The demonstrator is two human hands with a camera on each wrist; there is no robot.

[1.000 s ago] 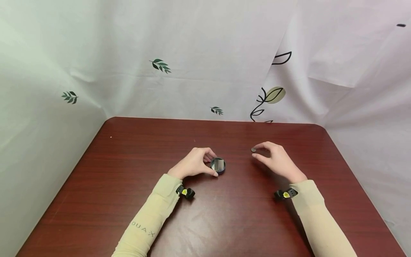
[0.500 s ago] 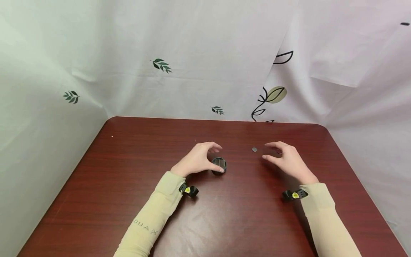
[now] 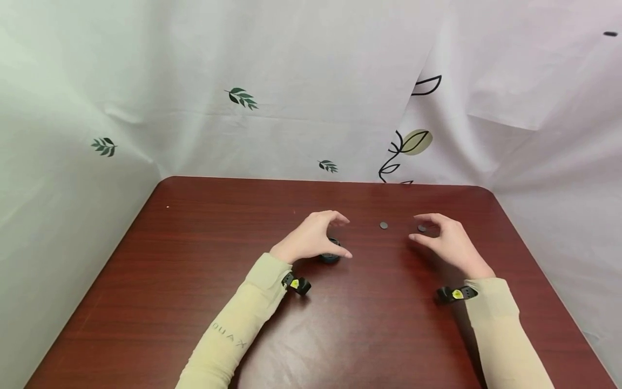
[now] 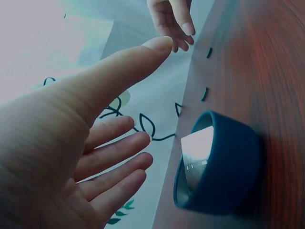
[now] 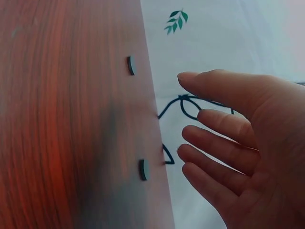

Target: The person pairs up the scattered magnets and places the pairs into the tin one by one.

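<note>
On the tabletop, midway between left and right edges: cup, piece inside. Toward the far right corner: left disc, then right disc. Over the cup, left hand; near the right disc, right hand. Behind the far edge: curtain.

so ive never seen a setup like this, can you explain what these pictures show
There is no machine working here, just a person's bare left hand and bare right hand. The wide picture comes from a camera worn on the head, looking forward and down. The two close-ups come from one camera on each wrist, probably the black gadgets with yellow marks; the table appears sideways in them.

On the reddish-brown, wood-grained table stands a dark blue round cup with at least one shiny flat piece inside. Two small dark flat discs lie to the person's right of it.

Nothing is held: both hands are open, the left near the cup, the right near one disc.
</note>
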